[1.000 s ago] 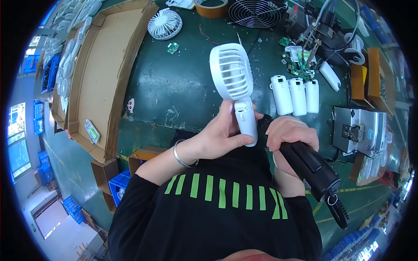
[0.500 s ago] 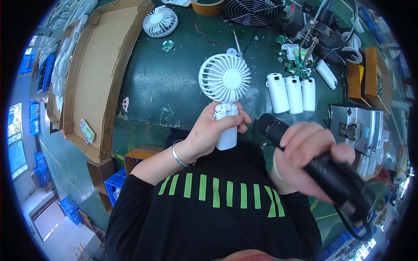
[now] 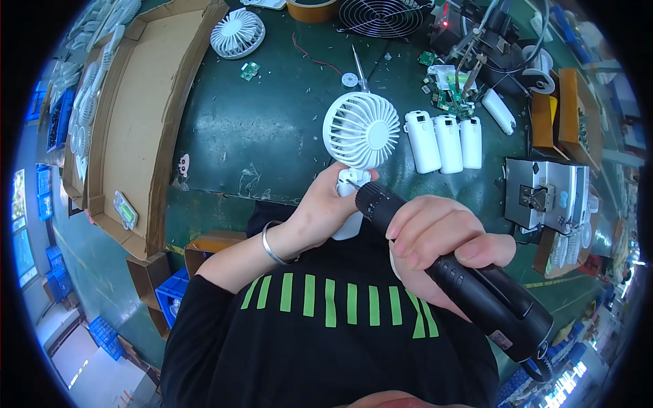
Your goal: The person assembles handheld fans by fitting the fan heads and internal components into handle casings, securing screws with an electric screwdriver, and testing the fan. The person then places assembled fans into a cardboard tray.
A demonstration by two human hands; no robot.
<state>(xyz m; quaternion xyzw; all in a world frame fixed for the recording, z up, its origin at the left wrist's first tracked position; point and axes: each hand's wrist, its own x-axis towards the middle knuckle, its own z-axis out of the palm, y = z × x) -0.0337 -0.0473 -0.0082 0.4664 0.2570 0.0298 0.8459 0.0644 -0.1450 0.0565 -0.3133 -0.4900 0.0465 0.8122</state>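
Note:
My left hand (image 3: 325, 209) grips the white handle of a small hand-held fan (image 3: 360, 130), whose round grille faces up toward me. A bracelet circles that wrist. My right hand (image 3: 442, 238) is wrapped around a black electric screwdriver (image 3: 469, 282). Its tip rests against the top of the fan's handle, just below the grille. Three white fan handles (image 3: 442, 139) lie side by side on the green bench to the right of the fan.
A large cardboard tray (image 3: 129, 115) lies at the left with white fan parts along its edge. A second white fan head (image 3: 237, 32), a black wire grille (image 3: 381, 15), small circuit boards (image 3: 449, 95), a tape roll (image 3: 311, 8) and a grey metal fixture (image 3: 544, 194) sit on the bench.
The fan has turned from edge-on to facing me. My right hand has raised the screwdriver from beside my body and brought its tip onto the fan's handle.

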